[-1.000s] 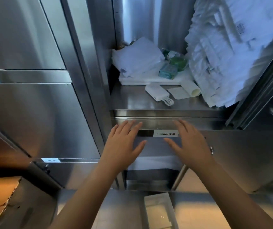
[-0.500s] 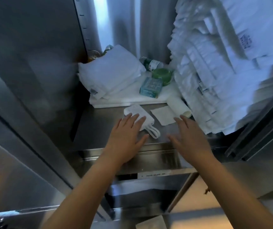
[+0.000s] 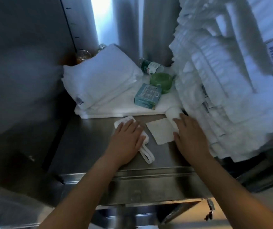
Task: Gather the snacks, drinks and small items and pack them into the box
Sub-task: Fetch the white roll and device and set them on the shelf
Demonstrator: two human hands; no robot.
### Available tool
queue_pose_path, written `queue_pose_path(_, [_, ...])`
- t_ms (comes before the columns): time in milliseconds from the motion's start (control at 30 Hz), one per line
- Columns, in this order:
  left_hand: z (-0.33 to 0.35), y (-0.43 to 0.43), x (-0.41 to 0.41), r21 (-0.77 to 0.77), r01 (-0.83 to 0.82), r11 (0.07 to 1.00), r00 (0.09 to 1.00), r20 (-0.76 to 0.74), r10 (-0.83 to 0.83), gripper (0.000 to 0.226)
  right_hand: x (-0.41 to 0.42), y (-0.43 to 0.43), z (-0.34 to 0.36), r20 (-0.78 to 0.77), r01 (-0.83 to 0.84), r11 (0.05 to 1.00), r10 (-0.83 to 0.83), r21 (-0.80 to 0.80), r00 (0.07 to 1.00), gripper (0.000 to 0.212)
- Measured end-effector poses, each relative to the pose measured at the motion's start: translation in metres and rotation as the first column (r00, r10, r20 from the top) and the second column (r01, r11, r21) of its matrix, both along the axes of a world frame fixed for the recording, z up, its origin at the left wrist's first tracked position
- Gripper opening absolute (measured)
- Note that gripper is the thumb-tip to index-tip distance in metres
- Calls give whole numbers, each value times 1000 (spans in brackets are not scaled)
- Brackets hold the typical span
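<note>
Diagonally, power bank (image 3: pixel 124 120), strap (image 3: pixel 146 155) pointing near-right

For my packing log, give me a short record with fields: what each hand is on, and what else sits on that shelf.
left hand: rests flat on white rectangular power bank
right hand: touches white paper roll
between hands: square white paper sheet
behind: teal cardboard box, green round tub, green-labelled plastic bottle lying down

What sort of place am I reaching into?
Probably a linen or supply cupboard: a stainless-steel shelf, folded white linen piled on it, and a tall leaning stack of white packs at right.
</note>
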State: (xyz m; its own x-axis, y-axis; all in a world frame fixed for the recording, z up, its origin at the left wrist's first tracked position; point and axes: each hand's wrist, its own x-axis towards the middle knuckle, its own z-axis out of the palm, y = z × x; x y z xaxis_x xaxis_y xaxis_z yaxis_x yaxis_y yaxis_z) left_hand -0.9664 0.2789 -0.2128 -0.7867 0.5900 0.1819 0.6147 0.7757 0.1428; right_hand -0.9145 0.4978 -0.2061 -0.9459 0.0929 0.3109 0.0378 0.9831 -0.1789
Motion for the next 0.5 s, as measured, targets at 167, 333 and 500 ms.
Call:
queue_pose_path(167, [-2,3,5,2,-59,998,998,11,59,46,-2,5,6,4,-88,996,88,20,996,45])
queue_pose_path(333, [1,-3,14,40,-128,991,992,15,128,44,5,3,9,-45,-220,976,220,13,974,51])
queue_pose_path(500, [10,-13,19,-56,-113,992,993,-31,112,45,8,3,5,-54,-330,944,330,-2,943,53])
